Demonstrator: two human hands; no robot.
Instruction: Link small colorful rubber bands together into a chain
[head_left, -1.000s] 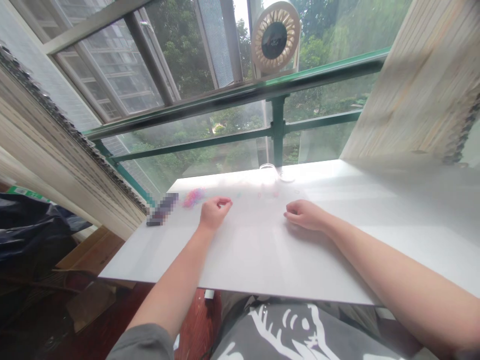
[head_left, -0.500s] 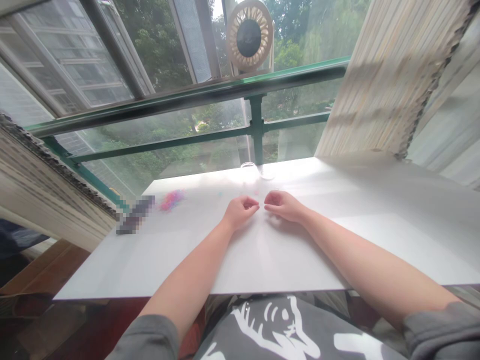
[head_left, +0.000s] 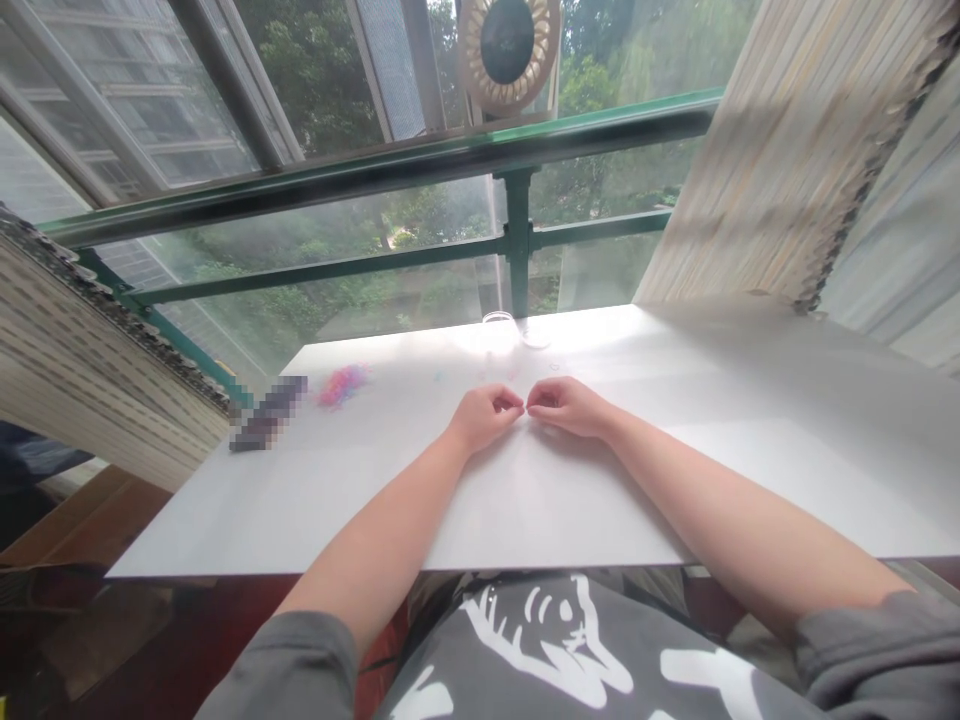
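Observation:
My left hand (head_left: 487,413) and my right hand (head_left: 566,406) meet fingertip to fingertip low over the white tabletop (head_left: 360,500). Thumb and forefinger are pinched together on each hand. Whatever sits between the fingertips is too small to make out. Just beyond the hands, a few faint tiny pink bits (head_left: 512,375) lie on the table. A loose pile of small pink, red and purple pieces (head_left: 343,386) is spread to the left of my left hand.
A clear round container (head_left: 498,320) stands at the table's far edge, with a clear round lid or dish (head_left: 535,340) beside it. A blurred-out dark object (head_left: 270,413) lies at the left edge. Behind are a green railing (head_left: 517,240), a round fan (head_left: 508,50) and a striped curtain (head_left: 720,190).
My two hands have drawn closer, and the gap between their fingertips has nearly closed. The view has tipped slightly downward. The pile and containers stay in place.

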